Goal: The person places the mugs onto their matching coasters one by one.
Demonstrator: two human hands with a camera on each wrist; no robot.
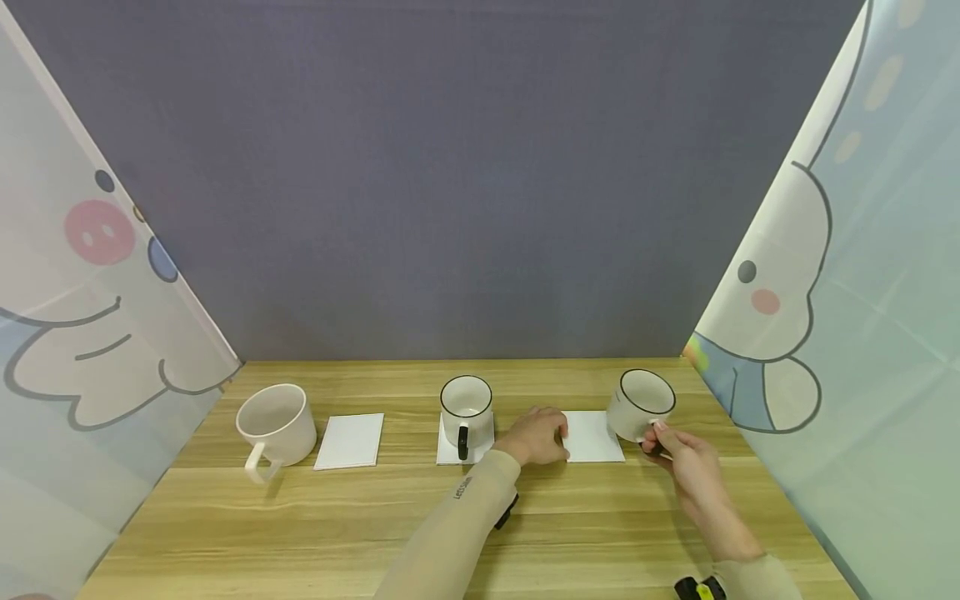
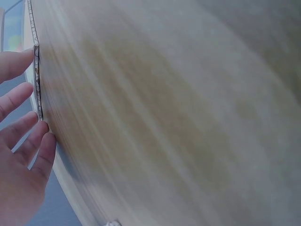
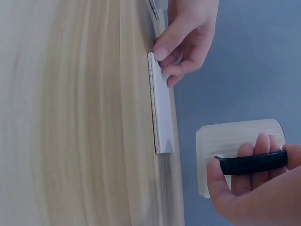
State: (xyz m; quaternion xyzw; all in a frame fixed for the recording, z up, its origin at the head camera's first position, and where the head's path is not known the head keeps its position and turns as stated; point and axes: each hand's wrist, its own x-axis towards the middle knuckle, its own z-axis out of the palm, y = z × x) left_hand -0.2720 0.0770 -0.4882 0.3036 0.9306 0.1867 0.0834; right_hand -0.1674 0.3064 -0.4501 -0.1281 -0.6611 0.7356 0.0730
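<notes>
By its black handle [image 3: 251, 164], my right hand [image 1: 693, 468] holds a white mug [image 1: 626, 414] with a dark rim, raised above the wooden table at the right. To its left a thick white square pad [image 1: 596, 439] lies flat. At that pad's left edge rests my left hand [image 1: 538, 435]; the left wrist view shows its fingers [image 2: 16, 101] slightly bent and spread along the layered edge. Just left of this hand stands a second black-handled mug [image 1: 467, 408] on another white pad [image 1: 447, 454].
Further left on the wooden table [image 1: 300, 533] lies a third white pad [image 1: 349, 442]. Beside it, at the far left, is a wide all-white cup [image 1: 277, 429] with its handle toward me. A grey wall [image 1: 465, 192] rises behind the table, with cartoon-printed curtains [image 1: 862, 333] on both sides.
</notes>
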